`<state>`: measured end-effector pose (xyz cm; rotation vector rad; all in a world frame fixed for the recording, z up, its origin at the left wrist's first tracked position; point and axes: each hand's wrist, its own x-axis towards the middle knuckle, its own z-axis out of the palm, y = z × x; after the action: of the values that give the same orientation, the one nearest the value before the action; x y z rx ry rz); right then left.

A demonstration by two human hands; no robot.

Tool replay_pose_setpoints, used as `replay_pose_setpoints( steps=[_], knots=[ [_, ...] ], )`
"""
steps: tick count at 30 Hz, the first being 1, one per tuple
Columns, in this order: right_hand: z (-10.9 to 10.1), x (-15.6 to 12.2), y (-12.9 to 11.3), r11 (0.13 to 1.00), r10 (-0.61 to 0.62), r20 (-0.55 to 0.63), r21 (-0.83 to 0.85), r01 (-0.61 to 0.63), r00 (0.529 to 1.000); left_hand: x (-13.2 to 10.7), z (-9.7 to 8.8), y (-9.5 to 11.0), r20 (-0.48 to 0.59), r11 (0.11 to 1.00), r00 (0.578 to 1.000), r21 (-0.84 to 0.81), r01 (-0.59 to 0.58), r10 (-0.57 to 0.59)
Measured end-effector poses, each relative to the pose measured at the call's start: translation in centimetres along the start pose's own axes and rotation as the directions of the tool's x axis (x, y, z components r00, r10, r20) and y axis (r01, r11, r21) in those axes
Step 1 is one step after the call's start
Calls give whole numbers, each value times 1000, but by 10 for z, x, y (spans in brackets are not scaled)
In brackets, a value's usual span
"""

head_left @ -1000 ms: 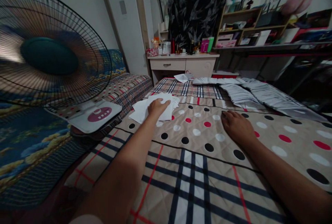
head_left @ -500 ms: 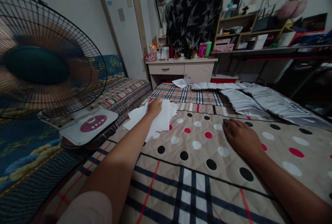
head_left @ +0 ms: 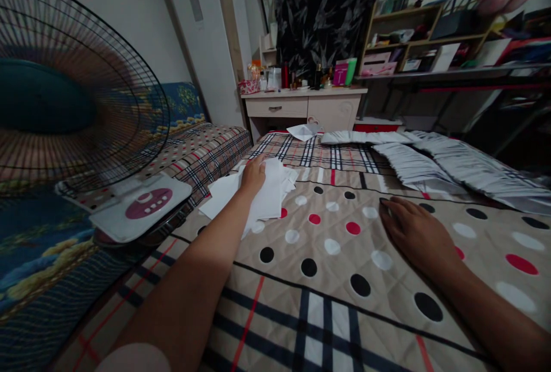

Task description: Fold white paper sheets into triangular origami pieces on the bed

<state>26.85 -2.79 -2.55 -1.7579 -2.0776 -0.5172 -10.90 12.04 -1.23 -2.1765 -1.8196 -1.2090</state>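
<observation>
My left hand (head_left: 253, 175) reaches forward onto a loose pile of white paper sheets (head_left: 224, 194) on the bed. Its fingers are closed on one sheet (head_left: 269, 197), whose edge lifts off the pile. My right hand (head_left: 415, 233) lies flat on the dotted quilt (head_left: 331, 245), fingers stretched out and holding nothing. Long overlapping rows of folded white papers (head_left: 430, 159) run across the far right of the bed.
A large running floor fan (head_left: 73, 113) with a white base (head_left: 142, 208) stands close at the left, beside a plaid cushion (head_left: 202, 151). A folded paper (head_left: 303, 131) lies at the bed's far end. Beyond are a dresser (head_left: 301, 108) and shelves (head_left: 408, 39).
My left hand went from lying flat on the paper pile to gripping a sheet and drawing it up and toward me. The right hand stayed flat on the quilt.
</observation>
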Motion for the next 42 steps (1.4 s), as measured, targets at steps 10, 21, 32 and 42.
replay_pose_setpoints(
  steps=[10,21,32,42],
  knots=[
    [1,0,1,998,5,-6,59,-5,1000,-5,-7,3,-100,999,995,50,-3,8],
    [-22,2,-27,768,171,15,624,-143,985,9,-52,81,-341,966,933,-179,-188,118],
    [-41,2,-138,-322,-73,383,865,-385,921,-32,-32,156,-69,868,959,-413,-277,273],
    [-36,5,-119,-287,203,496,855,-433,845,-38,-26,152,-80,908,954,-293,-299,289]
  ],
)
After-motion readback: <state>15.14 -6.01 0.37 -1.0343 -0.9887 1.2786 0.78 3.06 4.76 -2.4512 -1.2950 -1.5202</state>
